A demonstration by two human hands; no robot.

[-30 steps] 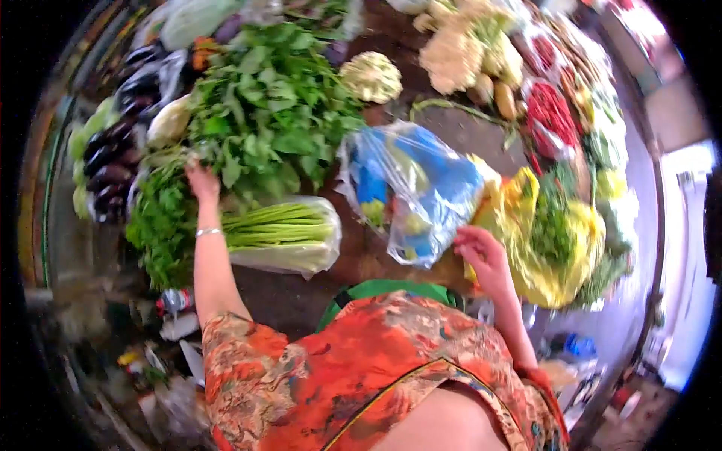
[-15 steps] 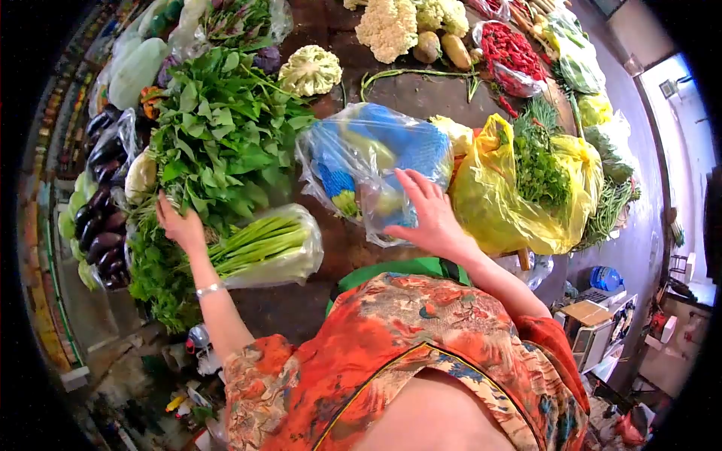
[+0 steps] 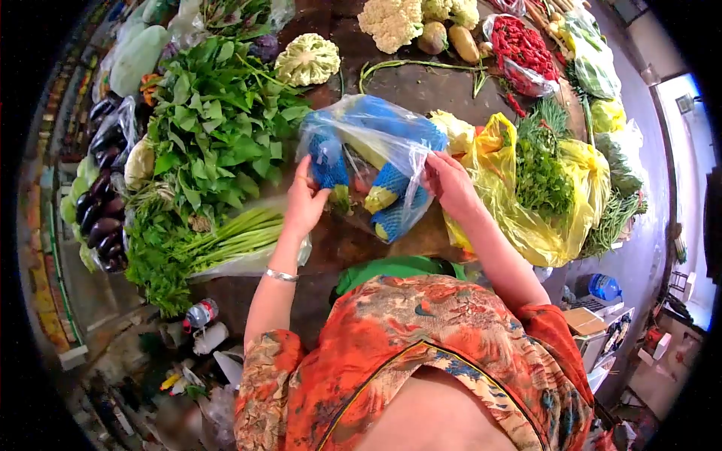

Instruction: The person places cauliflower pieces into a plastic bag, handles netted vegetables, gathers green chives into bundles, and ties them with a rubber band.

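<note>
1. Now the clear plastic bag, thin and wrinkled, sits between both hands over the dark tabletop; its contents have shifted.
2. Left hand: moved from the greens to the bag's left side, fingers half-curled; firm hold unclear.
3. Right hand: earlier spread wide, now bunched, pinching plastic at the right edge.
4. Blue mesh sleeves: tubular, around pale-green vegetables.

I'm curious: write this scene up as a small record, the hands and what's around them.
Left hand: at the left edge of a clear plastic bag
Right hand: pinching the bag's right edge
In the bag: vegetables in blue mesh sleeves
Left of it: leafy green bunch; long green stalks
Right of it: yellow plastic bag
Farther back: red chillies
</note>
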